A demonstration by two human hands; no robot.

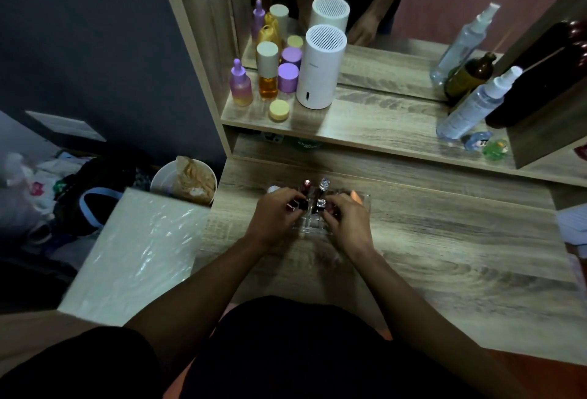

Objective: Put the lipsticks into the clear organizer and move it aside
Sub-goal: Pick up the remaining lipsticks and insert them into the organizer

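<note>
The clear organizer (313, 224) stands on the wooden desk (428, 240), mostly covered by both hands. A dark red lipstick (305, 189) and a silver-capped lipstick (324, 186) stand upright in its back compartments. My left hand (274, 217) is closed around a dark lipstick (293, 205) at the organizer's left side. At the right side, my right hand (347, 221) pinches a small red lipstick (332, 211) over the compartments. A peach-coloured lipstick (357, 197) peeks out behind my right hand.
A raised shelf (365, 125) with a mirror carries purple and amber bottles (266, 78), a white cylinder (320, 68) and spray bottles (473, 109). A white bin (182, 182) and a plastic-wrapped board (136, 255) sit left of the desk. Cloth (571, 227) lies at the desk's right edge.
</note>
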